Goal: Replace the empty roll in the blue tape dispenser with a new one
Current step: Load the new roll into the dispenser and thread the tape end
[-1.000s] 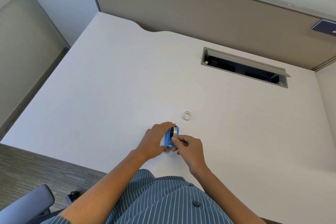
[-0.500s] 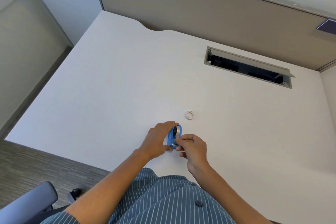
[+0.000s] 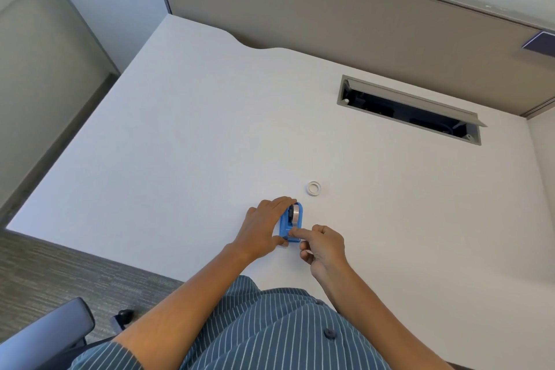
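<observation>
The blue tape dispenser (image 3: 290, 225) rests on the white desk near its front edge, with a roll of clear tape (image 3: 296, 214) seated in it. My left hand (image 3: 264, 227) grips the dispenser from its left side, fingers over the far end and thumb at the near end. My right hand (image 3: 324, 245) is curled at the near right, its forefinger pressing on the dispenser's cutter end. A small white empty core ring (image 3: 314, 188) lies flat on the desk just beyond and to the right of the dispenser.
An open cable slot (image 3: 411, 109) is cut into the white desk (image 3: 195, 141) at the back right. A grey partition wall runs along the far edge. A chair armrest (image 3: 45, 336) sits at the lower left over carpet.
My right hand has slid from the roll down toward the near cutter end of the dispenser. The left hand has kept its hold.
</observation>
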`<state>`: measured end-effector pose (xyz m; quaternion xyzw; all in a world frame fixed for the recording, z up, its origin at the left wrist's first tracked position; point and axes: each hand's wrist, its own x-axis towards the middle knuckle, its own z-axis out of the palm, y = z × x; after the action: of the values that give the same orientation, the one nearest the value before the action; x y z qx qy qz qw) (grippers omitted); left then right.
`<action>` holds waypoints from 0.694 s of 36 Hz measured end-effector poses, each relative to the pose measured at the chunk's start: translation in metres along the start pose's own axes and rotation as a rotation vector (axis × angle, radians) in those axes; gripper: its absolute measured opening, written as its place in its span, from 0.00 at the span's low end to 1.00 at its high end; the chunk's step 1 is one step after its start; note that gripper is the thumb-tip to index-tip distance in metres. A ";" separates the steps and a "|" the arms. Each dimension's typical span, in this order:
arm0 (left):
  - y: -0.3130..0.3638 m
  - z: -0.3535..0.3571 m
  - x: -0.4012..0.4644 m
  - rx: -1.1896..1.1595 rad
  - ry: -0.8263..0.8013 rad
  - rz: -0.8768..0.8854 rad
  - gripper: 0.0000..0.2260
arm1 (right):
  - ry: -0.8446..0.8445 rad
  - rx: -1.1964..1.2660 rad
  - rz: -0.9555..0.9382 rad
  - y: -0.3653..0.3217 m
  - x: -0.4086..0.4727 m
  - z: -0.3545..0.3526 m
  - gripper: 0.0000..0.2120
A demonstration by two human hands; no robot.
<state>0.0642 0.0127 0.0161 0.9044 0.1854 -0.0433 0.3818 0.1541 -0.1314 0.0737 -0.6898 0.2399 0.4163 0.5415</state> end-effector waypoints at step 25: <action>0.002 0.001 0.000 0.043 0.026 0.008 0.41 | 0.018 -0.027 0.117 0.003 -0.017 -0.009 0.19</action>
<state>0.0650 0.0107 0.0162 0.9137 0.1856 -0.0339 0.3601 0.1456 -0.1431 0.0869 -0.6856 0.2794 0.4442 0.5046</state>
